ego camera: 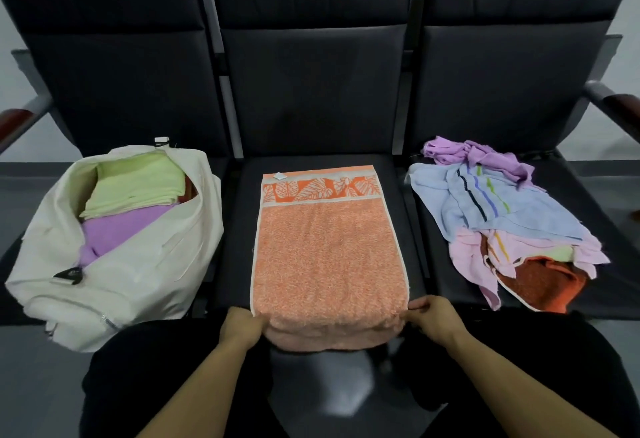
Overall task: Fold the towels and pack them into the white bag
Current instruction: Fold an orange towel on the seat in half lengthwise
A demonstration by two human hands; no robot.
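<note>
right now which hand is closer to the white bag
Left. The left hand grips the orange towel's near left corner, just right of the white bag. The right hand holds the opposite corner, farther away.

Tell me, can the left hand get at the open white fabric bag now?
Probably yes: the white fabric bag lies open beside the left hand, nothing between, but that hand first must release the orange terry towel.

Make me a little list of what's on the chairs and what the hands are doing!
Left seat: white bag, open, with a folded green towel and a purple towel inside.
Middle seat: orange towel, laid flat.
Right seat: pile of unfolded towels.
Left hand: grips the orange towel's near left corner.
Right hand: grips its near right corner.
</note>
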